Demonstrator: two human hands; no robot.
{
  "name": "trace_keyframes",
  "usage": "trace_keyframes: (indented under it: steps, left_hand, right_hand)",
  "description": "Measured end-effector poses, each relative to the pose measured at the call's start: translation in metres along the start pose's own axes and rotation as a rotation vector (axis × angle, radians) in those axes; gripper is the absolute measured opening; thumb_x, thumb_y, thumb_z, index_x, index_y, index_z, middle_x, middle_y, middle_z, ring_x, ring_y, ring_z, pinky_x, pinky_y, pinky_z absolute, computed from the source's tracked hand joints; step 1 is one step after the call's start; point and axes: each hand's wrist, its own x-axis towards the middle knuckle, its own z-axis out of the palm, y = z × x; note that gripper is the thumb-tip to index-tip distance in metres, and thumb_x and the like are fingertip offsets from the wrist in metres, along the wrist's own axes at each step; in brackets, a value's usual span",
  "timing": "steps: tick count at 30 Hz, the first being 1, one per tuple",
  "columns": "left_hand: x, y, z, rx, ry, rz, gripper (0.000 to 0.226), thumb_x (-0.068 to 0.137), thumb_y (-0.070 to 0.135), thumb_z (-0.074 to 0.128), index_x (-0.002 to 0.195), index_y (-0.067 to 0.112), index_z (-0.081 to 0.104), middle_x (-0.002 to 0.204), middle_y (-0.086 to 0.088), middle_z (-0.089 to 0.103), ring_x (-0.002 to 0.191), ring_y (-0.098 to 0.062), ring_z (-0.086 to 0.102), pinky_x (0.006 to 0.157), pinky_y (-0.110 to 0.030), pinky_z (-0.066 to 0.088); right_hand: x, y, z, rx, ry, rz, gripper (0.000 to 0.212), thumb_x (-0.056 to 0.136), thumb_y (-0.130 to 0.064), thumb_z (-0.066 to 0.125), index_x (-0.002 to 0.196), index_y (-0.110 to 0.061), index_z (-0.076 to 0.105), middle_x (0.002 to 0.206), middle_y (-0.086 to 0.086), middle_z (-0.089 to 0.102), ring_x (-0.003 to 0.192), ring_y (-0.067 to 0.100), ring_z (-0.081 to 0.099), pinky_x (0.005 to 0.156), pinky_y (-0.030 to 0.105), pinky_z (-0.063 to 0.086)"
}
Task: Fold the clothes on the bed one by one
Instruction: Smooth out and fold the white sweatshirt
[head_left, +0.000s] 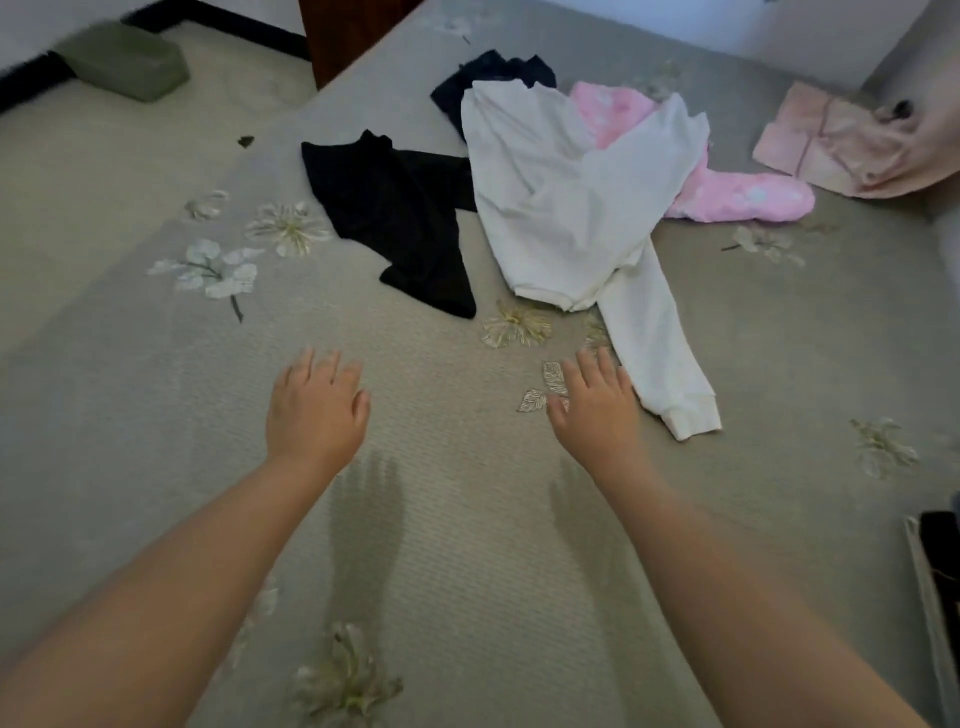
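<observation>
Two bare hands, the left hand (315, 410) and the right hand (597, 410), are held open above a grey-green flower-patterned bedspread (467, 545). A crumpled white long-sleeved top (561, 208) is spread beyond them, its cuff just right of the right hand. A black garment (395, 218) is seen at its left, a pink fleece garment (737, 192) at its right.

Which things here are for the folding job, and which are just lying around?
For folding: white top, black garment, second dark garment, pink garment, peach garment.
Just lying about: green block on the floor, dark scrap.

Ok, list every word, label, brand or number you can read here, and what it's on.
None can be read.
White top, black garment, pink garment: no print or tag shows.
Bedspread: only flower patterns.
Both hands hold nothing.
</observation>
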Motion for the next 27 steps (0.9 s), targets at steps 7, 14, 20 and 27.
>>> trace_keyframes:
  steps: [7, 14, 20, 27]
  left_hand:
    - [0.086, 0.009, 0.122, -0.17, -0.097, 0.027, 0.047, 0.094, 0.029, 0.041, 0.137, 0.009, 0.04, 0.145, -0.015, 0.036, 0.136, -0.032, 0.024, 0.111, -0.04, 0.019]
    - [0.153, 0.023, 0.186, -0.177, -0.039, 0.042, 0.059, 0.087, 0.045, 0.031, 0.135, 0.013, 0.044, 0.146, -0.013, 0.035, 0.136, -0.031, 0.026, 0.107, -0.039, 0.009]
    - [0.156, 0.027, 0.184, -0.169, -0.072, 0.022, 0.069, 0.081, 0.048, 0.022, 0.129, 0.008, 0.051, 0.14, -0.017, 0.042, 0.132, -0.035, 0.035, 0.105, -0.04, 0.011]
    - [0.158, 0.028, 0.181, -0.159, -0.102, 0.002, 0.079, 0.076, 0.055, 0.008, 0.139, 0.015, 0.038, 0.149, -0.01, 0.028, 0.139, -0.027, 0.02, 0.109, -0.035, -0.001]
  right_hand:
    - [0.077, 0.019, 0.084, -0.093, -0.11, 0.113, 0.049, 0.096, -0.032, 0.037, 0.14, -0.012, 0.031, 0.152, 0.007, 0.022, 0.142, 0.023, 0.01, 0.113, 0.037, 0.006]
    - [0.179, 0.055, 0.127, -0.139, -0.055, 0.11, 0.049, 0.094, -0.023, 0.04, 0.138, -0.004, 0.032, 0.148, 0.013, 0.028, 0.139, 0.026, 0.021, 0.114, 0.036, 0.013]
    - [0.254, 0.068, 0.136, -0.165, -0.134, 0.274, 0.043, 0.088, -0.003, 0.038, 0.131, -0.001, 0.04, 0.139, 0.014, 0.039, 0.132, 0.026, 0.029, 0.111, 0.043, 0.012]
    - [0.25, 0.081, 0.121, -0.163, -0.077, 0.129, 0.022, 0.085, 0.0, 0.039, 0.097, -0.001, 0.058, 0.1, 0.019, 0.062, 0.099, 0.032, 0.054, 0.109, 0.036, 0.012]
